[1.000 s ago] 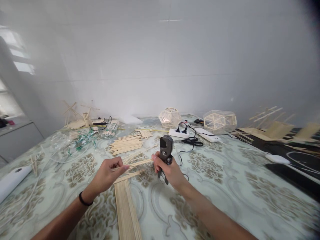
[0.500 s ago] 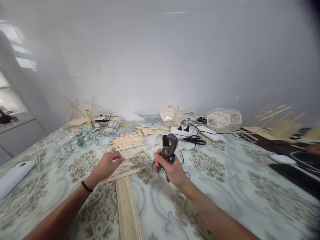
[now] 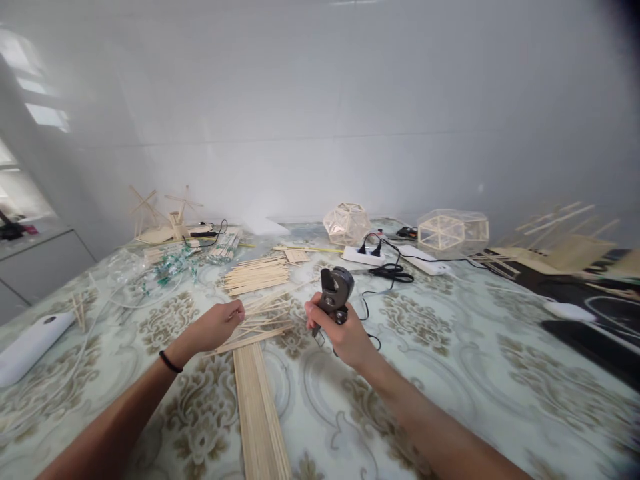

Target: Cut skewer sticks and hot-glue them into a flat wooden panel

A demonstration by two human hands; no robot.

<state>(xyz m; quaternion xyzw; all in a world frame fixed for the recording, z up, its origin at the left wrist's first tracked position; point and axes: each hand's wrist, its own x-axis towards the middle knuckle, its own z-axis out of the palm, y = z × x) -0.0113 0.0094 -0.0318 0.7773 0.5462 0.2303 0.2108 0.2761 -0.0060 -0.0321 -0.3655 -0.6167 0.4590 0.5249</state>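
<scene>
My right hand grips a dark metal cutter, held upright with its jaws at the top, above the patterned tablecloth. My left hand rests low on the table with its fingers pinched at the near ends of several loose thin wooden sticks. A flat bundle of long sticks runs from just below my left hand toward me. A second pile of sticks lies farther back.
Two geometric stick frames stand at the back near a white power strip and black cable. Stick models sit back left, a white device at the left edge, dark boards on the right.
My left hand has lowered from holding sticks up beside the cutter to the pile on the table. My right hand with the cutter tilted slightly and stayed roughly in place.
</scene>
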